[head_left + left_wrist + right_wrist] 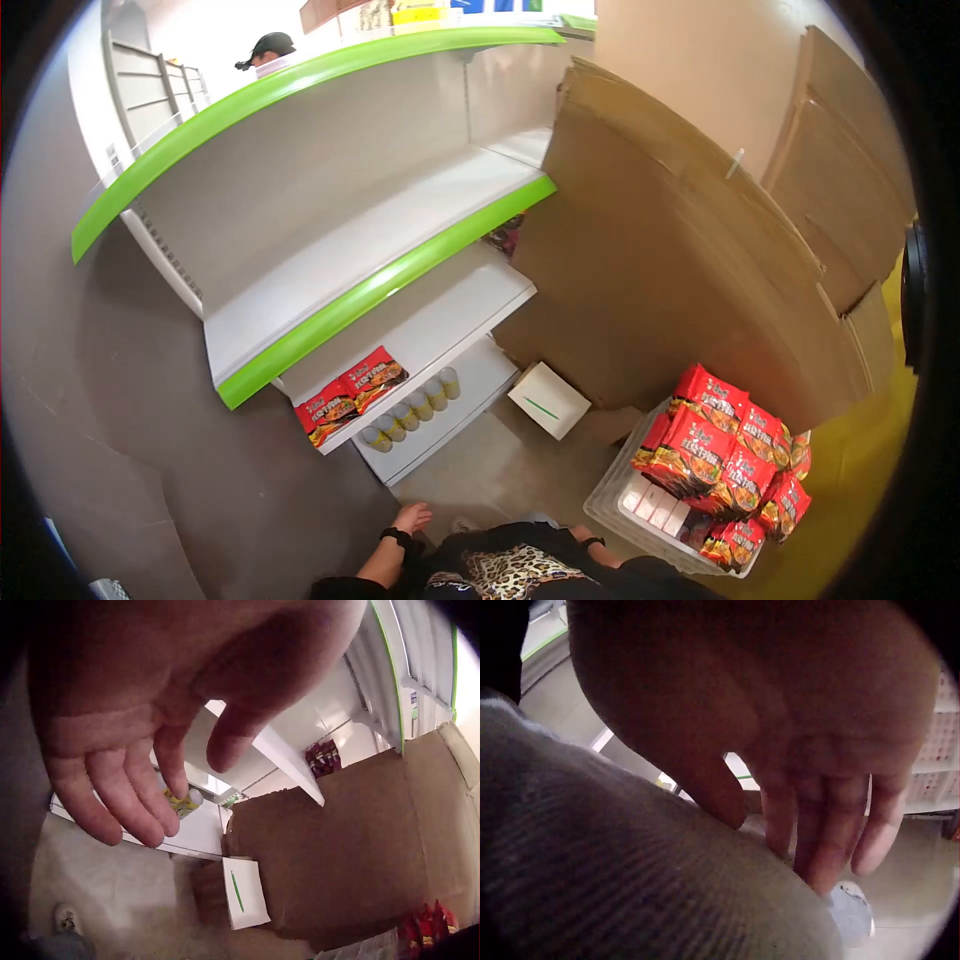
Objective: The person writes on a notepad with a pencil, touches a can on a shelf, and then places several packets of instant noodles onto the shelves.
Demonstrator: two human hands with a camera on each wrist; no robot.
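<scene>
My left hand (pixel 411 519) hangs in front of the low shelves with its fingers loosely bent and nothing in them; the left wrist view shows its palm and fingers (pixel 105 787). Beside my leg is my right hand (pixel 810 750), fingers loose and holding nothing, close to the ribbed grey fabric (pixel 630 862) of the trousers. Two red packets of instant noodles (pixel 374 374) lie at the left end of a low white shelf. Below them, a row of small yellow-labelled containers (pixel 422 403) stands on the bottom shelf. At my right, a plastic crate (pixel 610 500) holds several red noodle packets (pixel 690 450).
A shelf unit with green edge strips (pixel 400 280) rises ahead. Large brown cardboard (pixel 660 240) stands along its right side. On the floor sits a white box (pixel 555 388) with a green pen-like stick (pixel 541 408) on it. Far behind the shelves, a person's head (pixel 272 46) shows.
</scene>
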